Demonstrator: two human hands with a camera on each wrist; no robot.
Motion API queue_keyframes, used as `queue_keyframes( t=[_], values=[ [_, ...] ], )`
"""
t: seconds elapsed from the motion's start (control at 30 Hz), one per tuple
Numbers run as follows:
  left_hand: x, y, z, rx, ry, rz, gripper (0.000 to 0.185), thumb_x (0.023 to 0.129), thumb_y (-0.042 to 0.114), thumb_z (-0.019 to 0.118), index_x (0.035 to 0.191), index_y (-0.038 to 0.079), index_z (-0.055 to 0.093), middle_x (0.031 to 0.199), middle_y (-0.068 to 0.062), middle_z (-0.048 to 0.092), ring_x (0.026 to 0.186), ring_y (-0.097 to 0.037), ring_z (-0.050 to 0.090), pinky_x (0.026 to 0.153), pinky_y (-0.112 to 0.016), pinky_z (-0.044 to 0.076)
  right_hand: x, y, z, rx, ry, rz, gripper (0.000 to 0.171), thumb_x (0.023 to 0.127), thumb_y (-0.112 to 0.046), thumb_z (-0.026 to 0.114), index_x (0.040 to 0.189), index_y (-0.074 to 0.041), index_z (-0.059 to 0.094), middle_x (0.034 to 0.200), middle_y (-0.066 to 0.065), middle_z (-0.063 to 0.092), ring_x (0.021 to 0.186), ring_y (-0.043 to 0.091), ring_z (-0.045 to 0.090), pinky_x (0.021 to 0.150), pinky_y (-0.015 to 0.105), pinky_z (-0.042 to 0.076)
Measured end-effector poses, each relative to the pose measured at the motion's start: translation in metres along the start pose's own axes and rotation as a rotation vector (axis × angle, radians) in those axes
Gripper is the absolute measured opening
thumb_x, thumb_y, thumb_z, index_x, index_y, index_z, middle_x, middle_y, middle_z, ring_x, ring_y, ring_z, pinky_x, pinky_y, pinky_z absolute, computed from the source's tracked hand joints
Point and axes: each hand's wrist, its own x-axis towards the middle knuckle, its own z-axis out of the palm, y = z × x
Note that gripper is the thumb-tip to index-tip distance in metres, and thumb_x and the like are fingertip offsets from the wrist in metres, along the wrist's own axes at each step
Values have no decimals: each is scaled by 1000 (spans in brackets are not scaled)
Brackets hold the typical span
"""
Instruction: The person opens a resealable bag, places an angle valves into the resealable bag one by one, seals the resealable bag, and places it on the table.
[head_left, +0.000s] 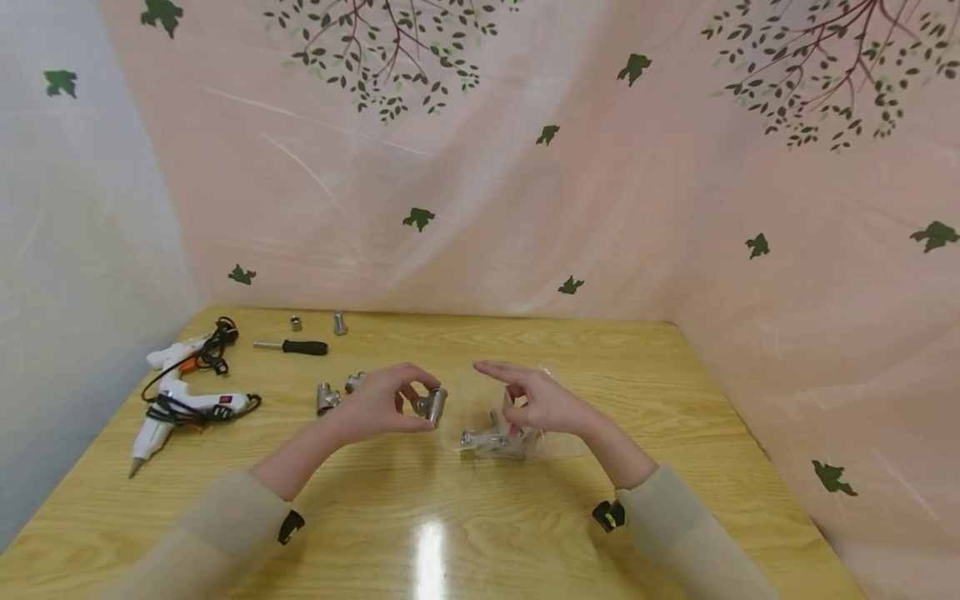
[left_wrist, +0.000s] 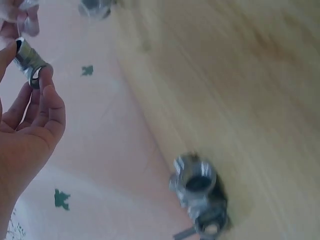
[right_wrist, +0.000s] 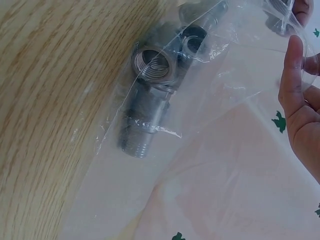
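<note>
"Pale pink cloth (head_left: 487,258) walls in a wooden table (head_left: 525,521). What's in the fingers?"

"I see the left hand (head_left: 382,406) pinching a metal tee (head_left: 434,406) between thumb and fingertips, long axis nearly upright, slightly tilted. The right hand (head_left: 543,402) pinches a clear bag (right_wrist: 215,80), forefinger extended."

"Which is nearer the bagged fittings (head_left: 495,443)?"

"The right, on my screen; they lie just beneath it, to the tee's right."

"Farther out?"

"Loose fittings (head_left: 327,399) by the left wrist, then a screwdriver (head_left: 303,347) and glue gun (head_left: 153,433)."
</note>
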Motion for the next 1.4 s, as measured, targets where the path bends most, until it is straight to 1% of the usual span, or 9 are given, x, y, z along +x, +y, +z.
queue_keyframes(
  t=[0.2, 0.37, 0.53, 0.63, 0.8, 0.87, 1.0, 1.17, 1.4],
  values=[
    [10, 8, 26, -113, 26, 9, 55, 75, 24, 81, 123, 11, 58, 117, -3, 60, 85, -12, 61, 65, -24, 53, 0, -2, 0, -17, 9, 1, 71, 87, 9, 51, 149, -18, 30, 155, 9, 24, 61, 38, 62, 59, 49, 54],
    [18, 8, 43, -140, -23, 49, 54, 77, 20, 79, 125, 10, 57, 120, -3, 60, 86, -10, 64, 65, -24, 53, 0, -2, 0, -43, 11, -4, 70, 87, 8, 52, 149, -17, 30, 154, 10, 25, 61, 39, 62, 60, 50, 53],
    [24, 6, 52, -170, -66, 37, 49, 82, 23, 75, 126, 11, 57, 121, -1, 61, 87, -9, 64, 67, -25, 53, 1, -3, 0, -45, 12, -3, 69, 87, 9, 53, 148, -15, 31, 154, 11, 25, 62, 40, 61, 60, 51, 53],
    [27, 6, 56, -173, -73, 16, 46, 84, 22, 73, 126, 11, 57, 121, 0, 61, 88, -9, 63, 69, -24, 53, 1, -4, 0, -51, 12, -6, 70, 87, 9, 53, 148, -15, 32, 154, 11, 25, 62, 38, 59, 59, 50, 53],
    [31, 4, 63, -164, -70, -19, 42, 85, 16, 72, 124, 10, 58, 121, -4, 61, 91, -13, 64, 70, -23, 53, 1, -4, 1, -69, 15, -8, 70, 86, 8, 54, 148, -16, 32, 154, 11, 27, 60, 25, 60, 58, 48, 54],
    [32, 4, 64, -182, -75, -17, 42, 86, 12, 70, 125, 8, 57, 123, -6, 60, 96, -17, 65, 73, -24, 54, 1, -4, 1, -78, 18, -10, 70, 86, 8, 53, 148, -16, 32, 153, 11, 27, 60, 20, 60, 57, 47, 54],
    [31, 5, 64, -222, -96, 35, 43, 88, 5, 65, 129, 4, 52, 128, -11, 55, 106, -26, 63, 81, -27, 54, 0, -3, 2, -70, 15, 3, 70, 86, 7, 53, 148, -17, 32, 154, 10, 26, 61, 17, 58, 57, 47, 55],
    [27, 7, 57, -212, -91, 64, 46, 89, 6, 65, 132, 5, 50, 131, -11, 54, 110, -25, 61, 85, -29, 53, -1, -2, 2, -54, 18, 15, 70, 86, 8, 53, 148, -18, 32, 154, 10, 25, 62, 16, 59, 58, 47, 55],
    [17, 7, 37, -124, -62, 61, 50, 86, 19, 71, 132, 13, 52, 129, -7, 57, 109, -21, 60, 82, -32, 53, -1, 1, 2, -43, 18, 8, 69, 87, 8, 51, 148, -18, 32, 154, 11, 24, 62, 34, 62, 58, 47, 55]
  ],
)
